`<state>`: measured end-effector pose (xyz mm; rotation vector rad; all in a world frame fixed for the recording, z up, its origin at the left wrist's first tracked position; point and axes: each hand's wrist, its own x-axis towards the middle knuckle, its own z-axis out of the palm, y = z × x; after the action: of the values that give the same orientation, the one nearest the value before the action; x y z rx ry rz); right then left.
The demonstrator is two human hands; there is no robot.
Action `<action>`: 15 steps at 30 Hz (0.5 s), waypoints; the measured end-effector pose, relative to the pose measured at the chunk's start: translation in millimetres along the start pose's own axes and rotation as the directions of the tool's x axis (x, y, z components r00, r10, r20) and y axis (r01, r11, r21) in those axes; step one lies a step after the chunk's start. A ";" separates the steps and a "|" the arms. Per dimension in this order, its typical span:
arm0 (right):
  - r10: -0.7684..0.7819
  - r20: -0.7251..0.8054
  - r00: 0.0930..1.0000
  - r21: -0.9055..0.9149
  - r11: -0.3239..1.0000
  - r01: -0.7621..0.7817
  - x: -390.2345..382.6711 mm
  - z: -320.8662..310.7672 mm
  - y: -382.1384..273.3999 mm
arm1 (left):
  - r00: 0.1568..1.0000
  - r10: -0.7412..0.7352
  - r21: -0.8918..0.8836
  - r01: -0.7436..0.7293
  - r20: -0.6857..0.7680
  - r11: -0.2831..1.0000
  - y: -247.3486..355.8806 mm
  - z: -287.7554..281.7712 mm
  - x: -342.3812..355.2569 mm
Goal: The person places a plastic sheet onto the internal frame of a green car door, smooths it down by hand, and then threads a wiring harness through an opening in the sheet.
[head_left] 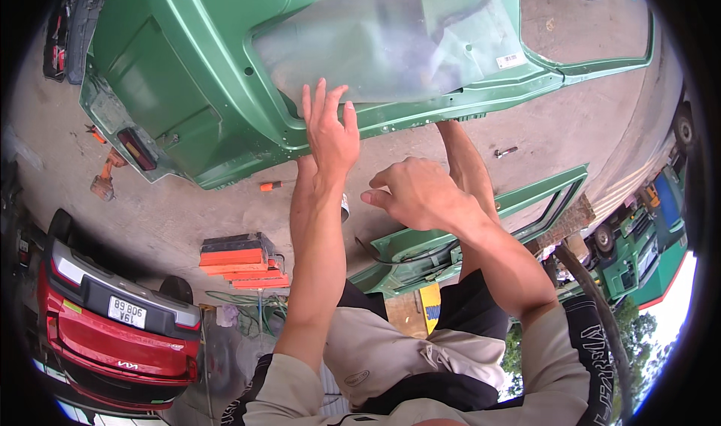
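Note:
A large green vehicle body panel (214, 73) lies across the upper part of the view. A wrinkled clear plastic sheet (390, 43) covers its wide opening. My left hand (330, 137) is open, fingers spread, over the panel's lower edge; its fingertips overlap the sheet's near corner, and whether they touch is unclear. To the right, my right hand (420, 189) hovers just below the panel's edge. Its thumb and index finger point left with a small gap between them. The remaining fingers curl out of sight, and nothing shows in this hand.
My bare legs extend under the panel. A green door frame (544, 201) lies at right. An orange tool box (244, 261), an orange-handled tool (270, 186), a cordless drill (104, 184) and a small metal tool (505, 153) rest on the floor. A red car (124, 321) stands lower left.

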<state>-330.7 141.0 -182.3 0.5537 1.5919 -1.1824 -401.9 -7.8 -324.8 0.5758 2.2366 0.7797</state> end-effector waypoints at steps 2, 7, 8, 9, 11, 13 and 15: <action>0.087 -0.164 0.983 0.078 0.994 -0.075 -17.6 -28.8 17.8 | 0.999 -0.044 0.061 0.044 0.001 0.997 -4.7 5.3 -1.4; 0.413 -0.692 0.592 0.440 0.891 -0.108 2.1 -61.1 159.4 | 0.997 -0.071 0.160 0.070 0.005 0.985 0.6 15.5 1.8; 0.481 -0.639 0.601 0.670 0.731 0.128 14.2 -65.2 200.2 | 0.998 -0.065 0.180 0.063 0.007 0.982 3.7 18.2 -0.3; 0.520 -0.573 0.634 0.811 0.469 0.349 28.7 -71.3 227.5 | 0.998 -0.068 0.183 0.066 0.007 0.981 2.9 20.3 -2.4; 0.379 -0.545 0.748 0.829 0.107 0.549 51.7 -82.0 230.9 | 0.997 -0.043 0.166 0.053 -0.063 0.985 -0.7 21.2 -4.5; 0.207 -0.552 0.808 0.749 -0.301 0.590 71.0 -87.0 227.3 | 0.992 -0.037 0.132 0.054 -0.124 0.990 2.4 23.9 -5.9; -0.238 -0.473 0.849 0.761 -0.595 0.257 92.6 -84.5 211.9 | 0.983 -0.035 0.103 0.055 -0.180 0.993 8.9 24.3 -6.7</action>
<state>-230.6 284.2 -355.8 1.2191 -0.1815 -3.1135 -378.2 3.6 -329.9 0.5218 2.4597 0.7149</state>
